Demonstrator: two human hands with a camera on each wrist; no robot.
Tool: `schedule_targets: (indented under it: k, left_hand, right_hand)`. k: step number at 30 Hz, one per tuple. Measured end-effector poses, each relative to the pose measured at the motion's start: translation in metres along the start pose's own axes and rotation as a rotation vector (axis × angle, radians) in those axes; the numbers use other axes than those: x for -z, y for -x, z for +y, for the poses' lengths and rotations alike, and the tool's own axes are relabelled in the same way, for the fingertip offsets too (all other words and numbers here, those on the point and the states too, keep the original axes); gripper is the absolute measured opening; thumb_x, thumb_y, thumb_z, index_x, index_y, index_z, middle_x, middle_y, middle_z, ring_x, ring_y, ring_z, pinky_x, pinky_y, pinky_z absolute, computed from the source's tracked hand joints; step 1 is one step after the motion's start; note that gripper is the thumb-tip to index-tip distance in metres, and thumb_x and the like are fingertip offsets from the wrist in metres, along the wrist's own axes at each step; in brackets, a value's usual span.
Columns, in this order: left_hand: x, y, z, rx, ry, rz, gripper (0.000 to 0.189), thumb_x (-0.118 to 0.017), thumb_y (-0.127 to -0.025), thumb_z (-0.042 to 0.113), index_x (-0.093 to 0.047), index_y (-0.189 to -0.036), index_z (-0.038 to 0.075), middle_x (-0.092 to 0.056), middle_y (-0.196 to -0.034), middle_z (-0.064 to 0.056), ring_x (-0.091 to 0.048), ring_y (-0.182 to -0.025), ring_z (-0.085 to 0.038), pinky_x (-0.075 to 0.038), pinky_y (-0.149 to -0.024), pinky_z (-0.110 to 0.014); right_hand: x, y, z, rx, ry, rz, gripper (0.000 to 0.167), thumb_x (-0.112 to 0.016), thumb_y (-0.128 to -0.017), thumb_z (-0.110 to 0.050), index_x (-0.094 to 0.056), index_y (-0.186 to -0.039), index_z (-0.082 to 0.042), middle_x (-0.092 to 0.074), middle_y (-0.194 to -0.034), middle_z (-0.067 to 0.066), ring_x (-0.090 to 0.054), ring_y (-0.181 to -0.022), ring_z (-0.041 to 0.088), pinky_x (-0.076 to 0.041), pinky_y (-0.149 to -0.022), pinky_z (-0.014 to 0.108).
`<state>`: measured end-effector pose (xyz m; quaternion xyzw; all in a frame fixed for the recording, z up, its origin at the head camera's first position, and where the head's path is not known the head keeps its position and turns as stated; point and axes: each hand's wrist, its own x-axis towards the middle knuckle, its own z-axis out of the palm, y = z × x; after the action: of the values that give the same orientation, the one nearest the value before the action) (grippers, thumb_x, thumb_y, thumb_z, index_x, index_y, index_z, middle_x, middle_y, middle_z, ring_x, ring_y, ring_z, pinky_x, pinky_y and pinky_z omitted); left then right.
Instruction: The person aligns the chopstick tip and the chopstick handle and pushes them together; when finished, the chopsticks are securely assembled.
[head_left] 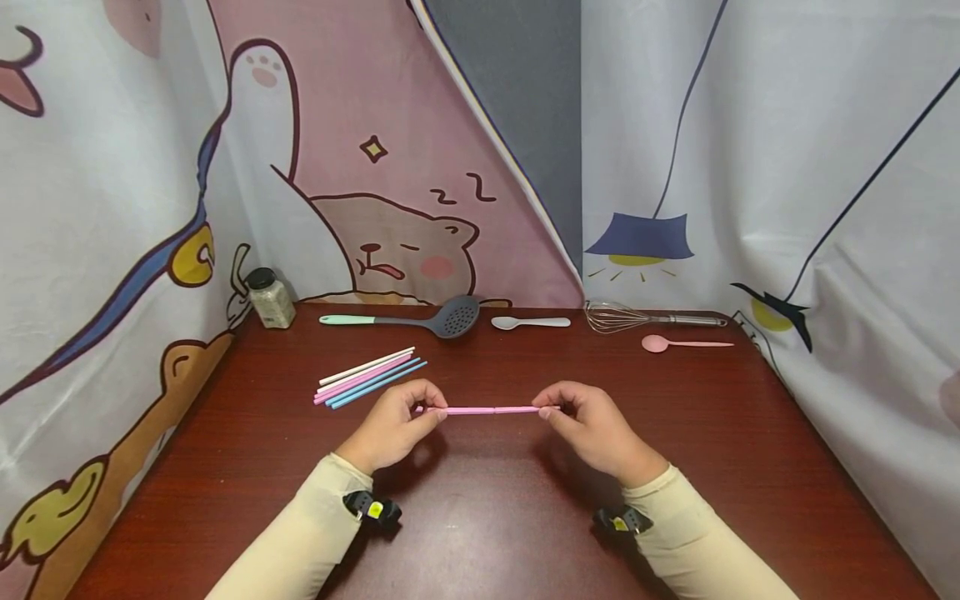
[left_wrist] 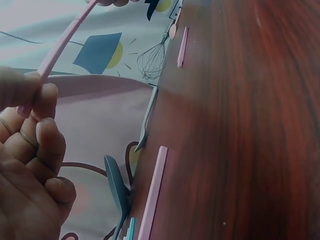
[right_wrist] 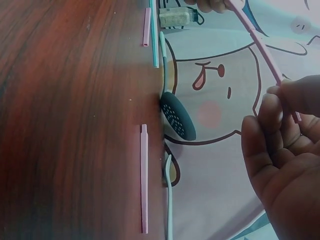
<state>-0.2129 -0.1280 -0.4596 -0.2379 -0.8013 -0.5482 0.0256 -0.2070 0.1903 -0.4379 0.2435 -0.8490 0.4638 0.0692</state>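
Note:
Both hands hold the ends of a thin pink stick [head_left: 480,411], level above the brown table. A joint line shows near its middle. My left hand [head_left: 397,425] pinches one end between thumb and forefinger; the other fingers curl loosely in the left wrist view. My right hand [head_left: 600,429] pinches the opposite end in the same way. Below them, a pink piece [left_wrist: 153,195] lies on the table, with a shorter-looking pink piece [left_wrist: 183,47] farther off. In the right wrist view, a pink piece on the table [right_wrist: 144,180] has a narrower tip.
Left of the hands lie white, pink and blue sticks [head_left: 367,382]. Along the back edge stand or lie a black-lidded jar [head_left: 272,298], a slotted skimmer [head_left: 453,318], a white spoon [head_left: 532,322], a whisk [head_left: 622,317] and a pink spoon [head_left: 656,343]. Printed curtains enclose the table.

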Motion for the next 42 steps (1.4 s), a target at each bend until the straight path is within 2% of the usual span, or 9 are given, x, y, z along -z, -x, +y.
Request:
schedule_targets:
  k: [6,15,19,22,25,28,30,37,42]
  left_hand:
    - [-0.001,0.0,0.001,0.003,0.003,0.014,0.007,-0.073,-0.096,0.004,-0.069,-0.094,0.009,-0.062,-0.082,0.001,-0.055,-0.075,-0.011,-0.046,-0.067,-0.023]
    - [-0.001,-0.001,-0.006,0.03,-0.033,0.027,0.005,-0.074,-0.095,0.005,-0.071,-0.096,0.009,-0.062,-0.083,0.002,-0.055,-0.077,-0.011,-0.046,-0.07,-0.025]
    - [-0.005,-0.001,-0.013,0.043,-0.022,0.014,0.007,-0.073,-0.096,0.005,-0.07,-0.095,0.011,-0.063,-0.084,0.002,-0.057,-0.077,-0.012,-0.047,-0.072,-0.025]
    - [-0.008,0.0,-0.019,0.081,0.029,0.001,0.004,-0.072,-0.097,0.006,-0.069,-0.096,0.007,-0.061,-0.083,-0.001,-0.058,-0.065,-0.017,-0.05,-0.062,-0.026]
    - [-0.01,0.0,-0.022,0.113,0.061,0.004,0.003,-0.071,-0.097,0.005,-0.068,-0.097,0.003,-0.059,-0.081,-0.004,-0.055,-0.056,-0.016,-0.048,-0.054,-0.026]
    - [-0.013,-0.001,-0.021,0.141,0.078,0.029,0.003,-0.068,-0.098,0.003,-0.068,-0.098,0.0,-0.059,-0.08,-0.004,-0.054,-0.058,-0.013,-0.047,-0.052,-0.025]
    - [-0.015,0.0,-0.021,0.159,0.101,0.052,0.004,-0.067,-0.099,0.002,-0.068,-0.1,-0.001,-0.06,-0.079,-0.006,-0.055,-0.06,-0.016,-0.047,-0.051,-0.025]
    - [-0.019,0.001,-0.016,0.187,0.178,0.149,0.009,-0.063,-0.098,-0.004,-0.068,-0.106,-0.004,-0.067,-0.089,-0.026,-0.062,-0.071,-0.032,-0.05,-0.053,-0.031]
    - [-0.022,0.001,-0.013,0.167,0.196,0.214,0.012,-0.063,-0.099,-0.005,-0.067,-0.109,-0.004,-0.07,-0.095,-0.028,-0.07,-0.079,-0.025,-0.055,-0.057,-0.035]
  right_hand:
    - [-0.001,0.0,0.0,0.002,-0.021,0.021,0.011,-0.074,-0.094,0.001,-0.076,-0.098,-0.008,-0.073,-0.085,0.004,-0.059,-0.075,0.005,-0.05,-0.067,0.024]
    - [-0.002,-0.003,0.011,-0.079,-0.021,0.002,0.005,-0.075,-0.095,-0.005,-0.077,-0.097,-0.01,-0.07,-0.082,-0.002,-0.057,-0.072,0.008,-0.048,-0.065,0.025]
    - [-0.004,-0.004,0.021,-0.204,-0.114,-0.056,0.006,-0.072,-0.096,-0.003,-0.076,-0.101,-0.003,-0.067,-0.079,0.002,-0.059,-0.071,0.011,-0.049,-0.063,0.026]
    - [-0.007,-0.004,0.028,-0.313,-0.193,-0.088,0.009,-0.07,-0.096,-0.001,-0.074,-0.104,0.002,-0.063,-0.077,0.004,-0.058,-0.068,0.014,-0.05,-0.061,0.028]
    - [-0.009,-0.004,0.031,-0.367,-0.245,-0.098,0.012,-0.07,-0.096,-0.002,-0.072,-0.106,0.005,-0.06,-0.075,0.005,-0.056,-0.067,0.016,-0.05,-0.057,0.031]
    - [-0.009,-0.004,0.032,-0.375,-0.254,-0.103,0.015,-0.071,-0.096,-0.002,-0.072,-0.107,0.007,-0.058,-0.073,0.004,-0.054,-0.065,0.017,-0.049,-0.053,0.033]
    - [-0.009,-0.004,0.032,-0.373,-0.251,-0.096,0.015,-0.071,-0.096,-0.002,-0.071,-0.107,0.007,-0.057,-0.072,0.004,-0.054,-0.065,0.018,-0.049,-0.052,0.033]
    - [-0.011,-0.005,0.031,-0.339,-0.229,-0.03,0.008,-0.071,-0.096,-0.005,-0.071,-0.101,0.002,-0.056,-0.071,0.001,-0.053,-0.062,0.022,-0.048,-0.048,0.033]
    - [-0.011,-0.003,0.029,-0.311,-0.204,0.01,0.005,-0.074,-0.095,-0.006,-0.072,-0.096,-0.002,-0.062,-0.077,0.002,-0.054,-0.062,0.018,-0.048,-0.049,0.031]
